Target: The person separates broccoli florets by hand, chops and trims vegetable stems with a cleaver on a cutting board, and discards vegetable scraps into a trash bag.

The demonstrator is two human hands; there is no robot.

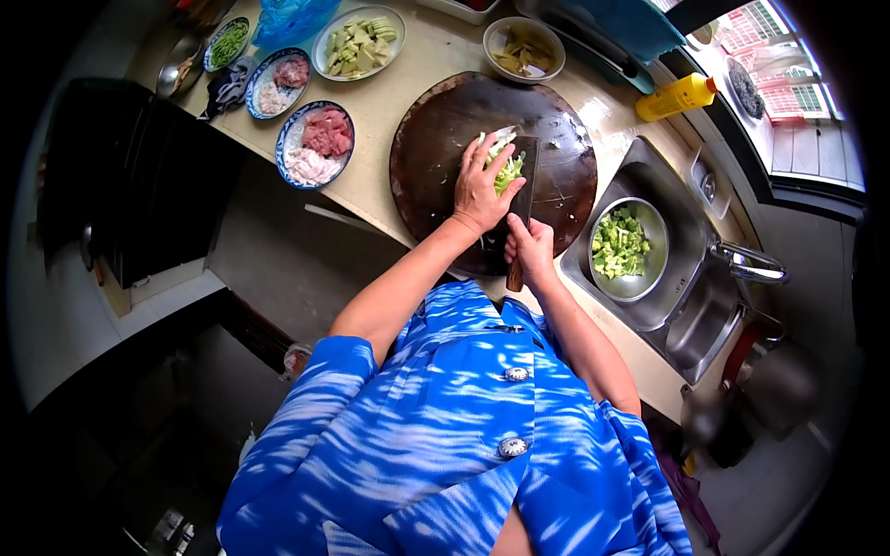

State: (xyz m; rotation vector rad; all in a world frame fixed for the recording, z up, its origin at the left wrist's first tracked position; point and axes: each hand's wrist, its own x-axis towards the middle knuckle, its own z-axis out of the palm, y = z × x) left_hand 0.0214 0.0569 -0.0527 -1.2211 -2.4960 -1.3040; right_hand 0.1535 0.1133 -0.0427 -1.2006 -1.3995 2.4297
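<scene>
Chopped leafy greens point(508, 170) lie in a small heap on a round dark wooden chopping board point(436, 120). My left hand point(479, 193) curves over the heap, fingers somewhat apart, holding the greens against the side of a cleaver point(528, 176). The cleaver's wide dark blade stands just right of the greens, near my left thumb. My right hand point(530, 246) is closed around the cleaver, and the end of its wooden handle pokes out below my fist. The cutting edge is hard to make out. Small bits of greens are scattered on the board.
Right of the board, a metal bowl of cut greens point(666, 243) sits in the sink point(681, 167), with a faucet point(751, 264) beside it. A yellow bottle point(679, 96) lies by the window. Plates of meat point(349, 153) and pale cut vegetable point(400, 28), plus another bowl point(559, 57), surround the board.
</scene>
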